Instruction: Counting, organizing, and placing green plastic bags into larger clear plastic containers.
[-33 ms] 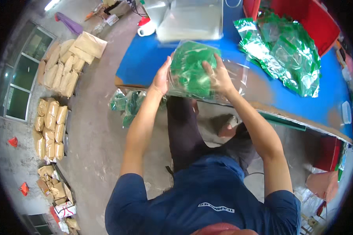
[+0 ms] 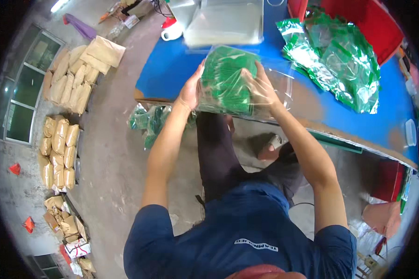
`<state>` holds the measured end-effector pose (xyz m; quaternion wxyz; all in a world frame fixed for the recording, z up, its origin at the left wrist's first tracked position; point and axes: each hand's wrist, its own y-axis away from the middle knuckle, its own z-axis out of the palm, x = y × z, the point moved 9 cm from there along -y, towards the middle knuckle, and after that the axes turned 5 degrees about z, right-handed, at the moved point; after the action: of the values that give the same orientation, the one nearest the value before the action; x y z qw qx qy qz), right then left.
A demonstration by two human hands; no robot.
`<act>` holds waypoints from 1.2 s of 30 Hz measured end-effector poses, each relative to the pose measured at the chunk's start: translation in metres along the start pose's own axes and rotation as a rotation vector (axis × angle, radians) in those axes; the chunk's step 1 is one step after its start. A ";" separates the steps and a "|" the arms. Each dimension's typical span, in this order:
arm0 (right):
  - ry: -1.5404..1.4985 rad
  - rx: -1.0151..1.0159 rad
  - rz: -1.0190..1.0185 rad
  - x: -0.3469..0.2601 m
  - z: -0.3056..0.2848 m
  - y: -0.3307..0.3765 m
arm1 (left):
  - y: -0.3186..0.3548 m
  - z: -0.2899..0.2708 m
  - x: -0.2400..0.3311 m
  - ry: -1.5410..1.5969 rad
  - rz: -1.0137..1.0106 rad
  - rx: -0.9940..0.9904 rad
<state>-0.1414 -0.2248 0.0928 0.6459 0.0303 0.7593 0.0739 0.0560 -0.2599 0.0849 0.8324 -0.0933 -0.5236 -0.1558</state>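
your right hand (image 2: 264, 93) has changed its pose a little at the right side of the green bundle (image 2: 228, 76): the clear film (image 2: 285, 83) now makes bright creases across its fingers, and more of the green face is open to view. all the picture is also shifted slightly, so very small moves may come from your head only. for your work in hand, i judge this means the bundle and its film are being adjusted, with the green part sitting flatter.

you have the bundle in the upper middle of the frame, at the near edge of the blue table (image 2: 160, 74). your left hand (image 2: 191, 92) is clamped on its left side; your right hand is clamped on its right side. i cannot tell if the right fingers are under the film or over a fold of it.

about writing: on your dark blue shirt (image 2: 209, 237), at the lower middle, there is a pale strip of printed letters, which i do not copy. the green and silver pouches (image 2: 342, 60), at the upper right, show bright shine, and i cannot read any label there. on the bundle also no words are readable.
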 end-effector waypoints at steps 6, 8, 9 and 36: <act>-0.010 -0.028 -0.439 0.014 -0.001 0.024 | 0.003 0.001 -0.011 -0.250 -0.004 -0.048; 0.374 0.131 -0.468 -0.007 0.003 0.027 | 0.006 0.014 -0.006 -0.161 -0.116 -0.038; 0.204 -0.028 -0.430 -0.018 0.008 0.035 | 0.014 0.015 0.000 -0.226 -0.124 -0.024; 0.213 -0.042 -0.492 0.013 0.021 0.087 | -0.001 0.118 -0.002 -1.844 0.558 -0.574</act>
<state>-0.1272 -0.1350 0.0900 0.5614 -0.1766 0.8057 -0.0671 -0.0447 -0.2232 0.1343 0.0548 -0.4939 -0.8658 0.0576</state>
